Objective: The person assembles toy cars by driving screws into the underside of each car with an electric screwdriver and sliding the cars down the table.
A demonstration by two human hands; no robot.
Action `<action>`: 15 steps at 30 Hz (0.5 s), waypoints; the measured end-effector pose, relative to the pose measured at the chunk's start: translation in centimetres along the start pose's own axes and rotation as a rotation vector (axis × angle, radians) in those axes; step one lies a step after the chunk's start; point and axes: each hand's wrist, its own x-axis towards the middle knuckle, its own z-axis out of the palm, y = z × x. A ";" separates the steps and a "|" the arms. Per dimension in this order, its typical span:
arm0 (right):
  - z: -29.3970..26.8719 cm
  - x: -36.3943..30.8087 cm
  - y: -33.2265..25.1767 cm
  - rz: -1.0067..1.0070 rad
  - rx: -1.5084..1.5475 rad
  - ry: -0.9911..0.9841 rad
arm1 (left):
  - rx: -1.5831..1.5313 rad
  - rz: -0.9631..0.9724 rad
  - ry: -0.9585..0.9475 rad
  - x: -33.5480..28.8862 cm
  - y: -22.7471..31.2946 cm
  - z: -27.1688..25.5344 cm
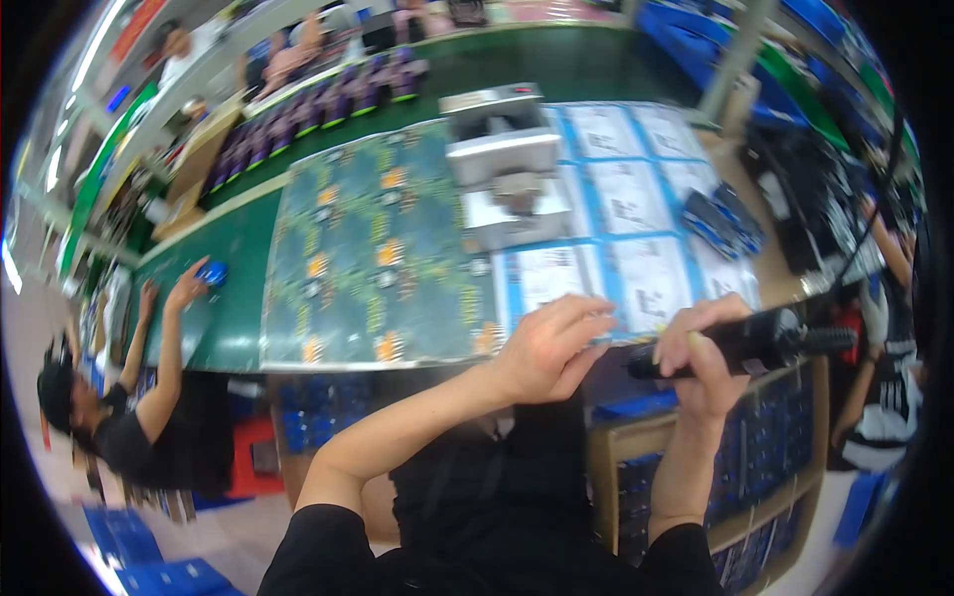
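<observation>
Blur hides most detail of the black tool [757, 343] at right centre — a dark, stubby barrel lying roughly level, its tip pointing left, its far end narrowing toward the right rim. The right hand [702, 360] is wrapped round it, fingers curled closed over the top, forearm rising straight from the lower edge. Just left, the left hand [550, 347] is held with fingers bent and drawn together, tips nearly meeting the tool's tip; whether they pinch something small cannot be told. Both hands hover over the near edge of the bench, above white sheets [596, 273] framed in blue. Left of these lies a large patterned mat [378, 248], a grey machine [502, 159] behind. At lower left a co-worker's hand [187, 288] touches a blue object [213, 272] on the green belt [234, 298] — open room lies between.
</observation>
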 end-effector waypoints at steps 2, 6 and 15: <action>-2.5 -0.8 -1.7 0.077 -0.117 0.050 | -0.087 -0.074 0.043 4.6 -1.8 5.0; -5.6 -1.9 -4.1 0.118 -0.173 -0.021 | -0.011 -0.416 0.157 13.6 -7.6 14.1; -7.5 -2.5 -4.2 0.100 -0.061 0.001 | -0.188 -0.828 -0.085 20.2 -8.6 17.3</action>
